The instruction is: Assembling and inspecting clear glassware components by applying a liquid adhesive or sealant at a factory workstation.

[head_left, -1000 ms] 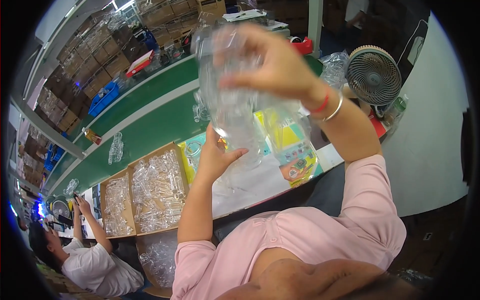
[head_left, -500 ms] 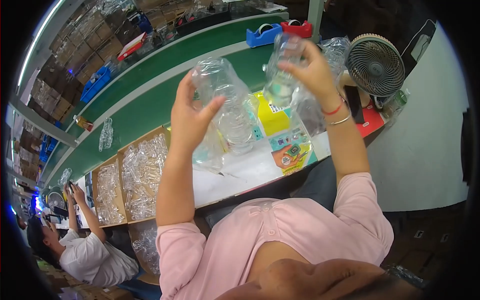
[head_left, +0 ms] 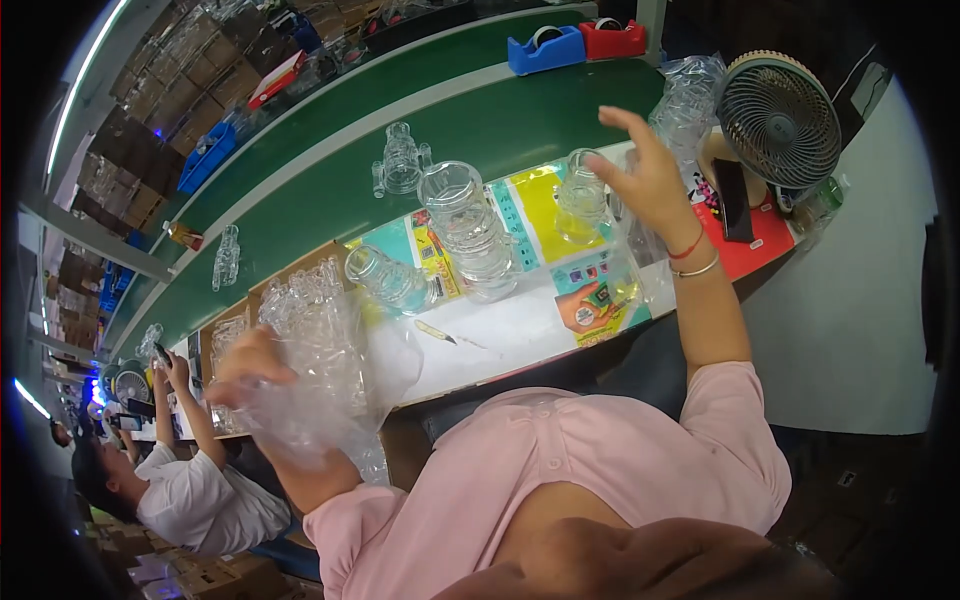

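Note:
My left hand (head_left: 252, 366), smeared by motion, is over the box at the left and grips a thin clear plastic bag (head_left: 325, 415) that trails beside it. My right hand (head_left: 648, 185) is open, fingers spread, beside a clear plastic cup-shaped piece (head_left: 580, 200); whether the thumb touches its rim I cannot tell. In the middle of the table stands a tall clear ringed stack (head_left: 470, 235). Another clear ringed piece (head_left: 388, 280) leans to its left. Behind them, a clear bottle-shaped piece (head_left: 402, 165) with side tubes rests on the green surface.
A cardboard box (head_left: 258, 285) full of clear parts stands at the left, near a co-worker (head_left: 195, 500). A slim knife-like tool (head_left: 433, 331) lies on the white tabletop. At the right are a fan (head_left: 780, 120) and a phone (head_left: 733, 200); tape dispensers (head_left: 547, 50) stand behind.
My left hand has moved down and left with the bag, leaving the tall stack uncovered. My right hand has let go of a clear piece and moved slightly lower.

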`<action>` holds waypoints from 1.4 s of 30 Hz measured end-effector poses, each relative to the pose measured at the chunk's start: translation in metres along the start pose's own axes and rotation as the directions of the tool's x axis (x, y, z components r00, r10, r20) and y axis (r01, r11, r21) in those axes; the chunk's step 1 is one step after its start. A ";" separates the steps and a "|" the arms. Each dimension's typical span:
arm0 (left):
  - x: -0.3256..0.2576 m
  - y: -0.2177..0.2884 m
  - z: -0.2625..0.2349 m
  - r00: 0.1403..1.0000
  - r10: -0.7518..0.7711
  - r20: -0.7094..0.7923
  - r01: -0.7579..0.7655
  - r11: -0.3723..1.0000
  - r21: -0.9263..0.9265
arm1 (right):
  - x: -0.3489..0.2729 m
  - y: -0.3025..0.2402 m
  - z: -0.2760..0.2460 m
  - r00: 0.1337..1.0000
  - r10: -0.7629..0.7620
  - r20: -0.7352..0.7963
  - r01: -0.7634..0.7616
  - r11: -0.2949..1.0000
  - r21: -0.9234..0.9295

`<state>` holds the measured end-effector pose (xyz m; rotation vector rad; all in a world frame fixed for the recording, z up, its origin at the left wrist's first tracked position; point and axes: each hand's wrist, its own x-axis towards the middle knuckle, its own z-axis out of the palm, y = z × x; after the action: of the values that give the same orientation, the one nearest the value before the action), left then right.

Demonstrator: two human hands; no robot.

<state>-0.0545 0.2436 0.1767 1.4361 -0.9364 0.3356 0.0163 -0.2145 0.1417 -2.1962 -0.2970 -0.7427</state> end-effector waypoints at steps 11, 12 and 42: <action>-0.004 -0.030 0.105 0.924 -0.370 -0.102 0.365 0.929 -0.062 | 0.043 -0.095 0.054 0.885 -0.416 0.208 0.383 0.906 0.182; -0.005 -0.033 0.106 0.892 -0.444 -0.087 0.450 0.891 0.064 | 0.052 -0.102 0.046 0.868 -0.470 0.160 0.442 0.878 0.184; 0.037 0.013 0.048 0.776 -0.021 -0.631 0.207 0.953 0.223 | 0.054 -0.030 0.100 0.965 -0.255 0.054 0.260 0.926 -0.273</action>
<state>-0.0571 0.1888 0.2062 1.4847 -0.2539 0.8239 0.0882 -0.1215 0.1397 -2.4585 -0.5264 -0.9586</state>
